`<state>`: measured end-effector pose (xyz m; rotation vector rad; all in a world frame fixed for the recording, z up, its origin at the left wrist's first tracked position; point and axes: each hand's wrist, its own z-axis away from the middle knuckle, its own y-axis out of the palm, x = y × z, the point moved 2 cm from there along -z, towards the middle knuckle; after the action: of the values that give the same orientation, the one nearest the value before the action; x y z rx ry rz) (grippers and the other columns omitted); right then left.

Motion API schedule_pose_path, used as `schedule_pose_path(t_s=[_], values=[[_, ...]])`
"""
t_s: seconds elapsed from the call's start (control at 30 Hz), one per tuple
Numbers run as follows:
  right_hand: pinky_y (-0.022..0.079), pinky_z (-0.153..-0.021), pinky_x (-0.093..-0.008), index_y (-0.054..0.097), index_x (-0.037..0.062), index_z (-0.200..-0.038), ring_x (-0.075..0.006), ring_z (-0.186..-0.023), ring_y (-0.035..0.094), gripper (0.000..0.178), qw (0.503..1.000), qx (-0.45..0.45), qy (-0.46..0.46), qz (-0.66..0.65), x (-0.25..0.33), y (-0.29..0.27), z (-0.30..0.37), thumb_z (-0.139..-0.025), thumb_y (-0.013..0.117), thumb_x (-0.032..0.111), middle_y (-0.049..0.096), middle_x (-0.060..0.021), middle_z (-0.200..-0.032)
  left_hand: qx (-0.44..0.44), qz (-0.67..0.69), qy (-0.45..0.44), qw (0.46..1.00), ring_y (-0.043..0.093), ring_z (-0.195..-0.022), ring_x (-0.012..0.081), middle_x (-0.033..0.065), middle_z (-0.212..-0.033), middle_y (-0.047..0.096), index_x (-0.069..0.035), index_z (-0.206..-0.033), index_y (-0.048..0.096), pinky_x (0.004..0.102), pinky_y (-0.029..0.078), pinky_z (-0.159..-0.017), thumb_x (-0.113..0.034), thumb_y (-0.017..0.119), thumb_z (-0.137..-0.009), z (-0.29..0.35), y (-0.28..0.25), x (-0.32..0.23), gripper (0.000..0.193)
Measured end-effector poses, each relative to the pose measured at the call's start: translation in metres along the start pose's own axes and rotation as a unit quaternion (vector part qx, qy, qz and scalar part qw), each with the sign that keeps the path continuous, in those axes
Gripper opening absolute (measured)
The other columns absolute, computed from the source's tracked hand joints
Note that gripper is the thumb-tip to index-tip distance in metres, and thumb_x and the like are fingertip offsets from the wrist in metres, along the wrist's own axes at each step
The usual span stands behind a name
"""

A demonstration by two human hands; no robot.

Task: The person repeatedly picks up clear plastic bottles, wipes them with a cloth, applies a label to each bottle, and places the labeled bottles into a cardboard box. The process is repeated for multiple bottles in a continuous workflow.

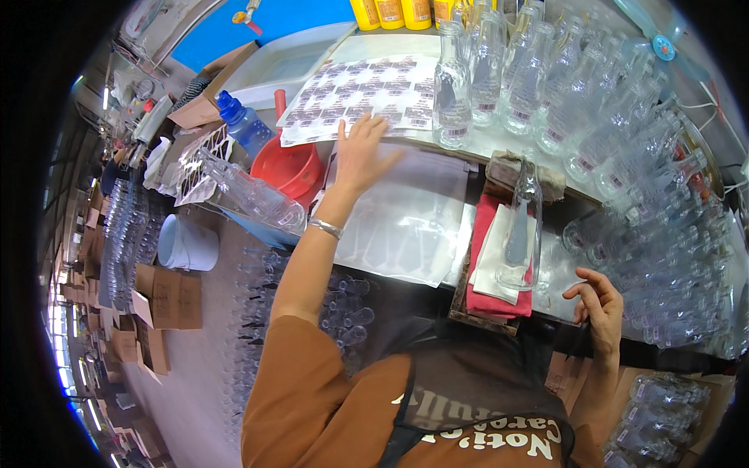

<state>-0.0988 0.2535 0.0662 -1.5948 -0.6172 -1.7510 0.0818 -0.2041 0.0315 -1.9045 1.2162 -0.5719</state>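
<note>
My left hand reaches over the table with its fingers spread and nothing in them. Its fingertips lie at the near edge of the printed label sheets, and a glossy translucent sheet extends below it. A clear glass bottle rests on folded white cloth and red cloth in a wooden holder, its neck near a worn padded block. To the right of this bottle, my right hand hovers with loosely bent fingers, apart and holding nothing.
Many clear bottles crowd the table's right side. Left of my left hand are a red plastic scoop, a blue-capped bottle and lying glass bottles. A white bucket and cardboard boxes stand on the floor.
</note>
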Motion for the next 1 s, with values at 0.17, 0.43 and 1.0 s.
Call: schedule_pose_path(t_s=[0.17,0.43,1.0], values=[[0.042,-0.052,-0.0173,0.061,-0.0035,-0.125,-0.0046,-0.055,0.053,0.029,0.999,0.034,0.019,-0.011,-0.004,0.012,-0.007,-0.101,0.056,0.011,0.072,-0.0098,-0.091,-0.060,0.037,0.011,0.997,0.054,-0.126,0.0271,0.0067,-0.129,0.063,-0.008,-0.113,0.068,0.0527,0.033,-0.112,-0.018,0.076,-0.084,-0.001,0.003,0.019,0.032],[0.045,-0.053,-0.0249,0.047,-0.0015,-0.143,-0.0102,-0.059,0.052,0.071,0.958,0.032,-0.169,0.230,-0.017,0.052,-0.016,-0.079,0.078,0.008,0.063,-0.0097,-0.121,-0.033,0.397,-0.236,0.886,0.067,-0.084,0.0107,0.0041,-0.098,0.073,-0.001,-0.100,0.072,0.0271,0.054,-0.078,-0.016,0.067,-0.097,0.011,-0.032,-0.017,0.016],[0.057,-0.070,-0.0419,0.049,0.0002,-0.141,-0.0298,-0.076,0.069,0.076,0.909,-0.017,-0.241,0.338,-0.019,0.068,-0.018,-0.076,0.083,0.022,0.060,-0.0176,-0.121,0.030,0.248,0.138,0.959,0.070,-0.103,0.0293,0.0128,-0.113,0.073,-0.005,-0.087,0.068,0.0368,0.056,-0.084,-0.005,0.075,-0.081,0.016,-0.075,-0.248,0.009]])
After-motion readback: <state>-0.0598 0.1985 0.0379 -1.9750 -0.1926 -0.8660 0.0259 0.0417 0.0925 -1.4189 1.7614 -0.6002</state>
